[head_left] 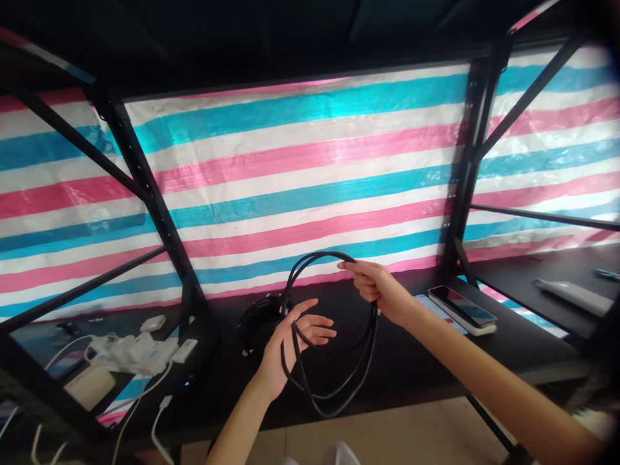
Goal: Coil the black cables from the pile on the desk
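A black cable [357, 381] hangs in large loose loops above the dark shelf. At its upper right, my right hand [375, 284] pinches the loops between thumb and fingers. My left hand [295, 336] is at the left side of the loops, fingers spread, with cable strands running across the palm and wrist side. Behind my left hand, a second bundle of black cable [256, 321] lies coiled on the shelf, partly hidden.
Phones [462, 306] lie at the right on the black shelf [407, 368]. White chargers and a power strip [133, 352] with white cords sit at the left. Black metal posts [159, 206] stand on both sides, before a striped sheet [310, 174].
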`<state>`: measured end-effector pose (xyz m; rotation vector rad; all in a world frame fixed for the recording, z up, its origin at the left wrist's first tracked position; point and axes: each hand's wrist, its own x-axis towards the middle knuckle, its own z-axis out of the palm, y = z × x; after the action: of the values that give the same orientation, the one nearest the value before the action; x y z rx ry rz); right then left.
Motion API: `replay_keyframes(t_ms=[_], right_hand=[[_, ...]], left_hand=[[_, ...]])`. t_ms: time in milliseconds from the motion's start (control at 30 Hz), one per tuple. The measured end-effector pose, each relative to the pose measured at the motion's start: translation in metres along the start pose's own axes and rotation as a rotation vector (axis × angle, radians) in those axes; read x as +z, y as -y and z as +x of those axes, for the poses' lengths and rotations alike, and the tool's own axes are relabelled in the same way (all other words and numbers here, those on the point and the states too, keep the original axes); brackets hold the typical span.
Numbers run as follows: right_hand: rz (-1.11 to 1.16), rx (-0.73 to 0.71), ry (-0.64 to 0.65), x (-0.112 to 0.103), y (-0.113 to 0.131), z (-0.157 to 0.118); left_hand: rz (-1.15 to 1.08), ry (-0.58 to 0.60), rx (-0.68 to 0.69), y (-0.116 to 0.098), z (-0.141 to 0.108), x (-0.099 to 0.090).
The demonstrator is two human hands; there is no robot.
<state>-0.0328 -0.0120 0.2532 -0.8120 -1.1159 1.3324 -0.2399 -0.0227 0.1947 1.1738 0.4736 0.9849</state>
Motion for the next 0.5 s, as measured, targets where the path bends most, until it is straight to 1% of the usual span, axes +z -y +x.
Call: replay_keyframes(t_ms=[100, 167, 233, 300, 367, 500], right_hand=[[-0.035, 0.086, 0.074, -0.007, 0.005, 0.0], [-0.082, 0.089, 0.069, -0.01, 0.009, -0.002], [-0.123, 0.074, 0.053, -0.011, 0.012, -0.003], [-0.142, 0.06, 0.05, -0.009, 0.014, -0.005], [-0.151, 0.034, 0.043, -0.004, 0.014, -0.007], [-0.165, -0.031, 0.039, 0.01, 0.013, -0.013]], left_hand=[[0.193, -0.144, 0.014, -0.008, -0.003, -0.004], [0.358, -0.226, 0.007, -0.011, -0.008, -0.012], [0.474, -0.288, -0.011, -0.01, -0.014, -0.02], [0.512, -0.327, -0.017, -0.004, -0.022, -0.026], [0.522, -0.344, -0.005, 0.006, -0.028, -0.027], [0.602, -0.42, 0.023, 0.025, -0.033, -0.019]])
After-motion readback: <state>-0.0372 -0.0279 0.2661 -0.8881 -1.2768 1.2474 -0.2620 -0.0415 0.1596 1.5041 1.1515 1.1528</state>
